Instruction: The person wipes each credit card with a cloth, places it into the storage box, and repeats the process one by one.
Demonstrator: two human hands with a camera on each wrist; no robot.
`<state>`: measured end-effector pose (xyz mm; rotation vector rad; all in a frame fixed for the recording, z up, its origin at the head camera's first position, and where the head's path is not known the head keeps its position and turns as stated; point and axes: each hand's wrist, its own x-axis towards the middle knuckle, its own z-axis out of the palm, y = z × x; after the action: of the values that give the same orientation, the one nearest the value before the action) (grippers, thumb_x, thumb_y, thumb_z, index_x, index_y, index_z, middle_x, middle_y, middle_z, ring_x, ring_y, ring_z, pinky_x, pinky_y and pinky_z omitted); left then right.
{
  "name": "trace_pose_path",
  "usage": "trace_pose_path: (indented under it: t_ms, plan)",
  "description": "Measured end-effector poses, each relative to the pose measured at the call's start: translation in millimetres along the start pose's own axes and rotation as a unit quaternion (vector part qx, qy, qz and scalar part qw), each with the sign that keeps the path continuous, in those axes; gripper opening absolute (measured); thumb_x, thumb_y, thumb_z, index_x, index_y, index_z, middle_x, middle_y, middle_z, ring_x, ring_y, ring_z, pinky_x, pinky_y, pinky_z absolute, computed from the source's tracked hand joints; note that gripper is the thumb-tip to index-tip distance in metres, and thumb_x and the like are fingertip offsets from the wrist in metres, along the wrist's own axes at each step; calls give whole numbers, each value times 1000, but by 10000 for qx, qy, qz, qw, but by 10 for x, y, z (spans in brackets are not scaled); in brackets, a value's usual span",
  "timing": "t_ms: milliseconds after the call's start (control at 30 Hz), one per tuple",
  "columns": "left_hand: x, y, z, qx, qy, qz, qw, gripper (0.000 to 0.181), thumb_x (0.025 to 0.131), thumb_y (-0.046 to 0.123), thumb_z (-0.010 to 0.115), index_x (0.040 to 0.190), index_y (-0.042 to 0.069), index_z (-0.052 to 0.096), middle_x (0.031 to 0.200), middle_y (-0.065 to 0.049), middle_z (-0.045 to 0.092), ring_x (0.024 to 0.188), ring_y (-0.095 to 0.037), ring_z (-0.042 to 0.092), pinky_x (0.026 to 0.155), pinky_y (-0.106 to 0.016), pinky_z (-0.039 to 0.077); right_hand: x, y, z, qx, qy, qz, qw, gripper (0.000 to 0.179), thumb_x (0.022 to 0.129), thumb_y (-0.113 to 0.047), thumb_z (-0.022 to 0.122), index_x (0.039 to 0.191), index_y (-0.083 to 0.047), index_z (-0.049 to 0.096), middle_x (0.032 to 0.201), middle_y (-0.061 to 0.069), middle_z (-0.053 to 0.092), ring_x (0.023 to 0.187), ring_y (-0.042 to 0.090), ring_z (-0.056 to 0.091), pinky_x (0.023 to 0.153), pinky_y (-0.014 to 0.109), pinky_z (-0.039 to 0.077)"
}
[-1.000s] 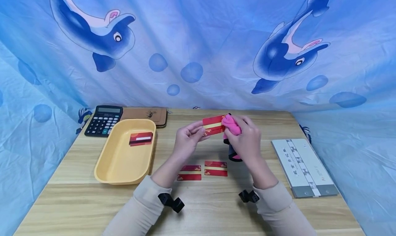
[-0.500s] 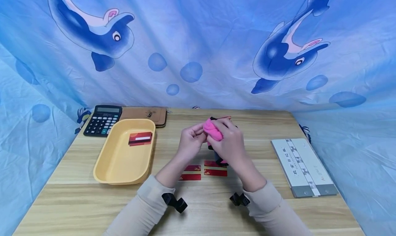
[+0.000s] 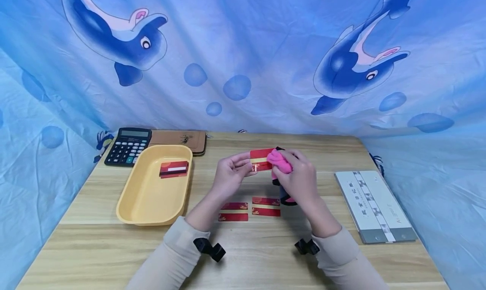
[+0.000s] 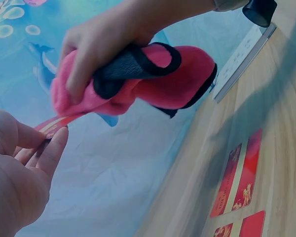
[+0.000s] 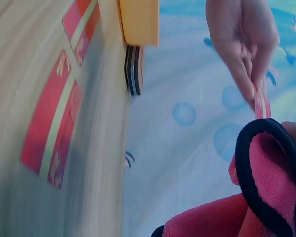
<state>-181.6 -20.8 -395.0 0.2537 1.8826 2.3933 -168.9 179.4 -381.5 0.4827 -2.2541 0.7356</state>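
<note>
Above the table my left hand [image 3: 230, 172] pinches the left end of a red card [image 3: 260, 155] with a pale gold band. My right hand [image 3: 301, 176] grips a bunched pink cloth [image 3: 280, 161] with dark edging, pressed over the card's right end. In the left wrist view the cloth [image 4: 133, 84] wraps the card's far end, and part of it hangs down. Two similar cards, a left card [image 3: 233, 212] and a right card [image 3: 265, 207], lie side by side on the table below the hands.
A yellow tray [image 3: 125, 197] at the left holds red cards [image 3: 174, 169] with a dark stripe. Behind it sit a calculator [image 3: 128, 146] and a brown wallet [image 3: 178, 140]. A banded notebook stack [image 3: 376, 205] lies at the right on the wooden table [image 3: 265, 256].
The right hand with the cloth swept left across the card, covering most of it, then moved back right to the card's right end. The left hand keeps its pinch.
</note>
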Motion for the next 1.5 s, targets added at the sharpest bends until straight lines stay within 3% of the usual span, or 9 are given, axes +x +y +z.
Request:
trace_pose_path:
  t_ms: [167, 433, 700, 833, 967, 1133, 1233, 1367, 1500]
  plan:
    - [-6, 26, -43, 192, -85, -60, 9998, 35, 96, -10, 60, 131, -14, 57, 120, -31, 66, 104, -39, 70, 85, -35, 62, 31, 148, -75, 59, 164, 241, 9996, 33, 76, -7, 81, 106, 5, 76, 97, 20, 72, 69, 34, 68, 56, 43, 59]
    - [1, -8, -70, 448, 63, -76, 9989, 43, 97, -6, 61, 139, 1, 57, 110, -23, 71, 89, -22, 74, 86, -40, 62, 36, 277, -176, -16, 384, 614, 9974, 36, 75, -6, 84, 109, 4, 76, 100, 20, 72, 73, 36, 69, 61, 47, 61]
    - [2, 10, -91, 715, 67, 26, 9974, 29, 99, -4, 57, 127, -2, 66, 116, -17, 67, 101, -23, 72, 89, -34, 61, 9, 335, -217, 119, 461, 936, 9945, 37, 75, -6, 81, 112, 1, 75, 102, 17, 72, 83, 36, 70, 68, 46, 58]
    - [2, 7, -108, 719, 1, 178, 9973, 32, 99, -9, 53, 129, -5, 64, 124, -20, 66, 105, -27, 69, 90, -30, 60, 2, 346, -224, 118, 506, 978, 9939, 35, 77, -8, 80, 111, -1, 76, 101, 16, 73, 83, 35, 69, 68, 46, 56]
    - [5, -1, -121, 771, 118, 234, 9967, 30, 97, -9, 58, 125, -4, 67, 120, -21, 70, 104, -25, 72, 88, -29, 60, -3, 352, -230, 129, 532, 952, 9940, 35, 77, -7, 80, 111, 0, 76, 101, 16, 73, 83, 34, 69, 68, 45, 56]
    - [27, -34, -142, 424, 336, 275, 9982, 20, 97, -3, 63, 115, -9, 68, 103, -27, 72, 84, -20, 75, 81, -32, 63, -10, 366, -232, 153, 592, 857, 9944, 36, 74, -6, 81, 109, 1, 76, 99, 17, 73, 81, 34, 69, 66, 42, 55]
    - [31, -50, -149, 642, 568, 278, 9959, 19, 97, 1, 66, 111, -10, 70, 96, -21, 69, 72, -16, 72, 69, -31, 65, -14, 369, -232, 147, 592, 832, 9947, 36, 74, -6, 81, 109, 1, 76, 99, 18, 72, 81, 35, 69, 65, 41, 55]
    - [34, -54, -149, 844, 725, 143, 9937, 19, 94, 2, 70, 110, -9, 72, 100, -12, 61, 78, -15, 70, 68, -29, 65, -18, 353, -235, 160, 564, 849, 9947, 35, 75, -6, 80, 109, 0, 76, 100, 17, 73, 81, 33, 69, 65, 42, 55]
    - [51, -51, -142, 572, 732, -141, 9956, 20, 96, 1, 68, 113, -10, 71, 107, -19, 69, 83, -18, 74, 78, -30, 64, -19, 309, -242, 237, 456, 822, 9953, 34, 76, -7, 80, 110, -2, 76, 102, 14, 73, 81, 30, 69, 64, 41, 57]
